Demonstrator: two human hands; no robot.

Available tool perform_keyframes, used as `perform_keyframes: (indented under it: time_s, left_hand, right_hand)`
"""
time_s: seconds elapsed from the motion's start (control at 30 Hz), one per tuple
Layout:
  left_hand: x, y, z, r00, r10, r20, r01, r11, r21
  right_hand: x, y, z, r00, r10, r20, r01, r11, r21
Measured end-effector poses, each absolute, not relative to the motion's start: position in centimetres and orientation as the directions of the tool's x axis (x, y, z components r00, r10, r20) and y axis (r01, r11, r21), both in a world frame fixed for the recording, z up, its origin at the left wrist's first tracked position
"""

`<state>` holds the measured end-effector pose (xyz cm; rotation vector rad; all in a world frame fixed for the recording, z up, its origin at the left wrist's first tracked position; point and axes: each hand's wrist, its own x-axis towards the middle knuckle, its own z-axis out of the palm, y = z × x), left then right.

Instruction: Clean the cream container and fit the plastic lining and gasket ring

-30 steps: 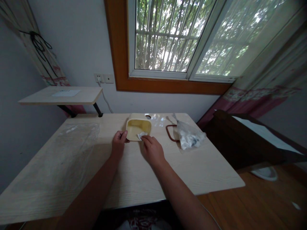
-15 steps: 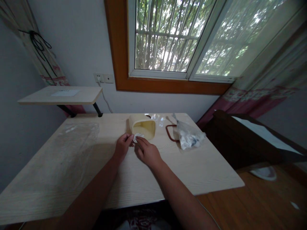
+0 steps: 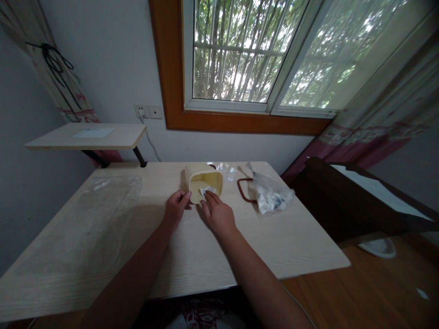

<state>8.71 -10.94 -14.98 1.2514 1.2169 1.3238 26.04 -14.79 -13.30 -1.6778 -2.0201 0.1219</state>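
A cream-coloured plastic container (image 3: 190,176) lies on its side near the back of the table, its mouth facing me. My left hand (image 3: 176,208) is closed, thumb and fingers pinching the lower left of its rim. Pressed under the fingers of my right hand (image 3: 218,214) is a crumpled white tissue (image 3: 207,189), at the mouth of the container against its lower inner wall. To the right rests a clear plastic bag (image 3: 272,194) with whitish contents that I cannot make out. Beside it is a reddish-brown handle-like loop (image 3: 243,194).
A flat clear plastic sheet or bag (image 3: 103,214) covers part of the table's left side. A raised shelf (image 3: 61,139) on black legs stands at the back left. A window (image 3: 240,68) is behind the table (image 3: 291,256); dark furniture (image 3: 363,201) stands at the right.
My right hand has moved right with the tissue, from the lower left corner of the container's rim toward the middle of its mouth. My left hand stays at the rim.
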Motion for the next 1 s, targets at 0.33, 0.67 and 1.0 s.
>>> perform_keyframes:
  time_s: [0.33,0.67,1.0]
  left_hand:
    - [8.9,-11.0,-15.0,-0.068,0.994,0.090,0.008,-0.090,0.996]
    - [8.9,-11.2,-14.9,-0.036,0.992,0.119,0.016,-0.119,0.993]
    - [8.8,-11.2,-14.9,-0.059,0.993,0.104,-0.001,-0.104,0.995]
  right_hand:
    - [25.8,-14.8,-13.9,-0.191,0.917,0.350,0.795,0.353,-0.493]
    - [25.6,-14.4,-14.6,-0.309,0.842,0.442,0.551,0.537,-0.638]
    - [25.7,-14.7,-14.1,-0.321,0.806,0.498,0.457,0.592,-0.664]
